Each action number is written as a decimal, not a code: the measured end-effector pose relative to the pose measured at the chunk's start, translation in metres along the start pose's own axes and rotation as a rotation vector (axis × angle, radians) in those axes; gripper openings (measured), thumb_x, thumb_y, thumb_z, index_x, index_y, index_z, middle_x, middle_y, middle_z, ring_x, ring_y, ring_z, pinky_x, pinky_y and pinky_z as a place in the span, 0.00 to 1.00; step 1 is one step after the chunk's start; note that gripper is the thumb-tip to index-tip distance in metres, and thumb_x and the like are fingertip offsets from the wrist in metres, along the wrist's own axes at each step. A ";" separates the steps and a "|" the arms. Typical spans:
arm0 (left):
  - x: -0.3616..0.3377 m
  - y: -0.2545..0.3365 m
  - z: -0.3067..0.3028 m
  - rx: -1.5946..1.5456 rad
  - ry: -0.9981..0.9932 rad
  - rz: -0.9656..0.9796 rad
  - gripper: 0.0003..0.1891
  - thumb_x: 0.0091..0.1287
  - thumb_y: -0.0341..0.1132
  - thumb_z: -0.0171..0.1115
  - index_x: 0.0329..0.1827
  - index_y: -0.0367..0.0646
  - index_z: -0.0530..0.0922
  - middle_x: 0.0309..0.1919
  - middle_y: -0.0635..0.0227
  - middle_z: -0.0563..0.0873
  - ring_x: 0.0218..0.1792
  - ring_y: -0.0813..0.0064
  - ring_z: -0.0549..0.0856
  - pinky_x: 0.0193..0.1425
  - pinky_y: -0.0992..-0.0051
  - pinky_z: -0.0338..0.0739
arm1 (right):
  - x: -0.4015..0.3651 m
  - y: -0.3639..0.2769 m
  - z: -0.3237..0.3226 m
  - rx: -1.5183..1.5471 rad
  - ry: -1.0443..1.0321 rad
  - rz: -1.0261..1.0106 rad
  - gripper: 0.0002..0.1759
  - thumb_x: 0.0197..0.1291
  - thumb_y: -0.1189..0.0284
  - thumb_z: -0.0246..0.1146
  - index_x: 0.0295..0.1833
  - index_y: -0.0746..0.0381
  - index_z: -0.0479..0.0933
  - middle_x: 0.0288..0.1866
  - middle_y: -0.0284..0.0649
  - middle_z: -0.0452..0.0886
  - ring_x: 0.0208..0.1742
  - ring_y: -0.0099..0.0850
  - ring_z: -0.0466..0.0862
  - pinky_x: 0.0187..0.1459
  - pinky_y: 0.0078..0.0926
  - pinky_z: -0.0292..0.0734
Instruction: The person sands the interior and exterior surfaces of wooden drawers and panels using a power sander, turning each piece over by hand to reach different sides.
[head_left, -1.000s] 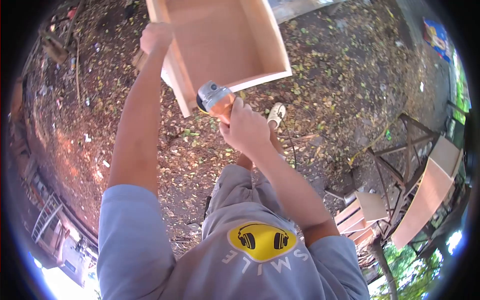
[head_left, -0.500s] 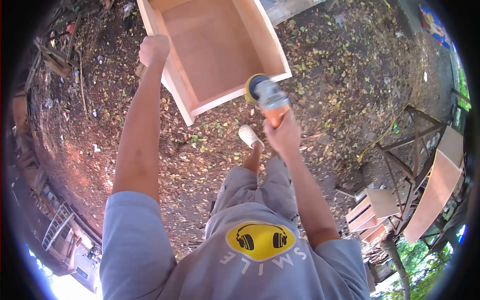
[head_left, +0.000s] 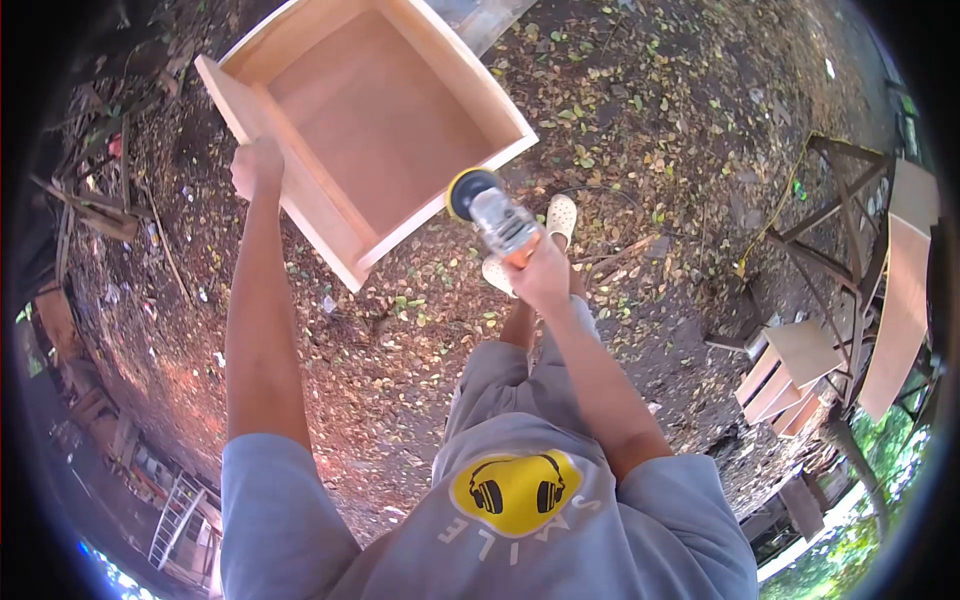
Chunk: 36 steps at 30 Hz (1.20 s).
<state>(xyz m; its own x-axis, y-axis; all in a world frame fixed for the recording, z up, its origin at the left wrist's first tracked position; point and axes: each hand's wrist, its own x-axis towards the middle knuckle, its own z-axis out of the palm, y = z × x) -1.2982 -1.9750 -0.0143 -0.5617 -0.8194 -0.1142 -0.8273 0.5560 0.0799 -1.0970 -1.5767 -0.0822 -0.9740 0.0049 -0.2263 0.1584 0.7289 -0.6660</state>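
Beside the wooden drawer point(head_left: 380, 120), the right hand point(head_left: 545, 278) grips a sander point(head_left: 503, 224).

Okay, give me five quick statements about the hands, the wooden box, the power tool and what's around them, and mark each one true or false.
1. The right hand holds a power tool. True.
2. The left hand hangs free, away from the wooden box. False: the left hand grips a side panel of the wooden box.
3. The tool's round pad has a yellow rim. True.
4. The ground around the person's feet is smooth tile. False: the ground is earth scattered with leaves.
5. The shirt has headphones printed on it. True.
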 end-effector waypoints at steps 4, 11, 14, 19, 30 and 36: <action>-0.002 0.001 -0.002 0.004 -0.002 -0.005 0.25 0.65 0.46 0.49 0.51 0.34 0.84 0.51 0.47 0.86 0.54 0.48 0.85 0.61 0.55 0.78 | 0.033 0.020 -0.021 -0.019 0.101 0.163 0.35 0.49 0.58 0.73 0.57 0.67 0.70 0.35 0.54 0.83 0.37 0.53 0.85 0.40 0.49 0.82; -0.008 0.004 -0.005 -0.013 -0.003 0.006 0.24 0.68 0.45 0.48 0.47 0.31 0.83 0.49 0.43 0.86 0.51 0.46 0.86 0.57 0.55 0.81 | 0.098 0.057 -0.080 0.013 0.023 0.314 0.32 0.47 0.59 0.73 0.55 0.67 0.75 0.42 0.55 0.85 0.45 0.48 0.87 0.46 0.43 0.80; -0.008 0.003 -0.002 -0.005 0.019 -0.006 0.24 0.68 0.45 0.49 0.46 0.31 0.82 0.47 0.42 0.86 0.51 0.46 0.86 0.57 0.55 0.81 | 0.129 0.050 -0.103 0.225 -0.215 0.344 0.28 0.46 0.61 0.72 0.51 0.66 0.79 0.43 0.48 0.86 0.47 0.39 0.87 0.49 0.35 0.79; -0.006 -0.002 0.007 -0.038 0.083 0.030 0.21 0.67 0.43 0.51 0.42 0.29 0.81 0.38 0.42 0.87 0.43 0.44 0.88 0.50 0.52 0.83 | 0.191 0.022 -0.105 0.472 -0.357 0.392 0.18 0.49 0.71 0.70 0.48 0.62 0.82 0.28 0.33 0.82 0.26 0.24 0.82 0.29 0.26 0.76; -0.008 0.001 0.003 -0.015 0.010 -0.053 0.23 0.71 0.47 0.51 0.44 0.30 0.77 0.32 0.43 0.87 0.36 0.44 0.88 0.43 0.53 0.84 | 0.449 -0.154 -0.027 0.513 -0.471 0.113 0.11 0.54 0.70 0.69 0.42 0.63 0.80 0.28 0.34 0.80 0.26 0.26 0.82 0.28 0.28 0.78; -0.019 0.002 0.003 0.032 0.018 -0.101 0.22 0.71 0.48 0.53 0.42 0.32 0.77 0.26 0.45 0.86 0.30 0.45 0.88 0.37 0.53 0.84 | 0.557 -0.194 0.009 0.480 -0.530 0.198 0.16 0.49 0.68 0.71 0.38 0.70 0.82 0.31 0.38 0.83 0.28 0.27 0.84 0.30 0.28 0.80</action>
<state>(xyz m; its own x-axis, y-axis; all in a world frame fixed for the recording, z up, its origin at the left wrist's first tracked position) -1.2892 -1.9574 -0.0149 -0.4759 -0.8736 -0.1023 -0.8794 0.4747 0.0369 -1.6690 -1.7216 -0.0861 -0.7303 -0.3149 -0.6062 0.4945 0.3684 -0.7872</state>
